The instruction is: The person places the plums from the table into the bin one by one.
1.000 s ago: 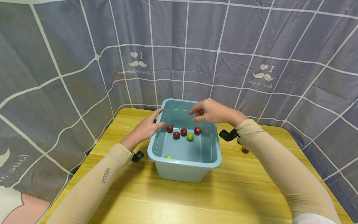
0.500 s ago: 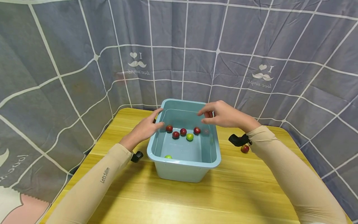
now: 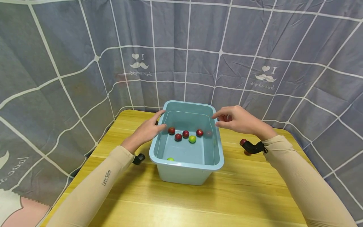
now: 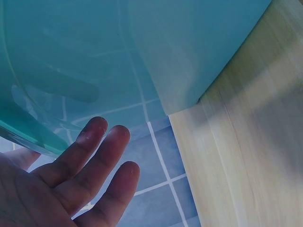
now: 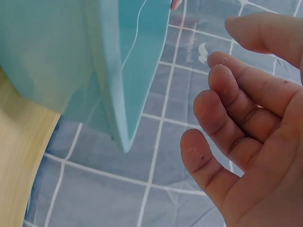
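A light blue plastic tub (image 3: 184,164) stands on the table, with several small round dark red fruits (image 3: 185,134) and two green ones inside. One green fruit (image 3: 192,139) lies among the red; the other (image 3: 170,159) is half hidden by the near rim. My left hand (image 3: 144,130) is at the tub's left rim, fingers extended and loose; the left wrist view shows these fingers (image 4: 102,161) beside the outer wall. At the right rim is my right hand (image 3: 241,120). Its palm holds nothing in the right wrist view, where the loosely bent fingers (image 5: 222,113) are apart from the tub.
On the wooden table (image 3: 181,205), right of the tub, two red fruits (image 3: 243,142) are partly covered by the black wrist camera (image 3: 253,147). A grey curtain (image 3: 198,72) with white lines closes off the back and sides.
My right hand has moved rightward from over the tub to its right rim. My left hand stays at the left rim, and the fruits in the tub lie as before.
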Action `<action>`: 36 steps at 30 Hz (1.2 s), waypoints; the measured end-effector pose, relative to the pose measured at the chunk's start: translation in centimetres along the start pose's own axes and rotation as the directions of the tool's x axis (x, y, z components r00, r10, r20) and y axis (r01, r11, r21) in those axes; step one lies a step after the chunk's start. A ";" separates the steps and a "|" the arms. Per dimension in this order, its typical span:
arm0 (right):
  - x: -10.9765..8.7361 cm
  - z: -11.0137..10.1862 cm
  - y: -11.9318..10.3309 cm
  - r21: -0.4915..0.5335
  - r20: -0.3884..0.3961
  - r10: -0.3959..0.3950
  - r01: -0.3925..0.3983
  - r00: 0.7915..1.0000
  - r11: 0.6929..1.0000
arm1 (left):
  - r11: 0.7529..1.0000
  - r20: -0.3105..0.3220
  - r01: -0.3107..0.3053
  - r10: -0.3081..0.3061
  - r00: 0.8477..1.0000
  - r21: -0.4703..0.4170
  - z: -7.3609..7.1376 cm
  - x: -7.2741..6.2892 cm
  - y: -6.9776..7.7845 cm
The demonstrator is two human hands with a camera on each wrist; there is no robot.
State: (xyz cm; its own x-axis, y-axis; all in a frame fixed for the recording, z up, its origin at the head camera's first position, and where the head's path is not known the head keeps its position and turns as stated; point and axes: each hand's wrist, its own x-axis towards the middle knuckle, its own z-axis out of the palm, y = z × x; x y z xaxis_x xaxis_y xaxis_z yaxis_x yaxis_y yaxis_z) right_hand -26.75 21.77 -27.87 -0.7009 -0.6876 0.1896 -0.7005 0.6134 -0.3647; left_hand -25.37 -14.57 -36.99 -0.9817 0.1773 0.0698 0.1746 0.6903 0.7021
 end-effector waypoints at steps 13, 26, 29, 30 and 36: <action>-3.0 0.6 2.0 0.023 -0.114 0.072 -0.070 0.991 0.997 | 1.000 -0.002 0.002 -0.002 1.000 0.001 0.1 0.0 0.1; -6.1 1.4 4.4 0.096 -0.193 0.163 -0.146 0.968 0.985 | 1.000 0.001 0.007 -0.007 1.000 -0.008 0.0 0.1 0.1; -6.8 1.6 4.9 0.133 -0.209 0.180 -0.154 0.961 0.979 | 1.000 0.001 0.006 -0.006 1.000 -0.007 0.0 0.1 0.1; -7.0 1.7 5.1 0.147 -0.214 0.185 -0.156 0.959 0.977 | 1.000 0.001 0.007 -0.007 1.000 -0.009 0.0 0.1 0.0; -8.4 2.2 6.2 0.223 -0.223 0.223 -0.173 0.949 0.959 | 1.000 0.003 0.007 -0.007 1.000 -0.016 0.1 0.1 0.0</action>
State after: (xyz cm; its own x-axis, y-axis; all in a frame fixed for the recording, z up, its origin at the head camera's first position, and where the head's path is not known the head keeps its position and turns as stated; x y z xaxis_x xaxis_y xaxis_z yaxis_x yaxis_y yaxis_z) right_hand -24.91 30.55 -33.74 -0.8512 -0.4290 0.3022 -0.5209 0.6210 -0.5857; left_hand -25.51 -14.53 -37.07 -0.9827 0.1742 0.0630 0.1663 0.6799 0.7142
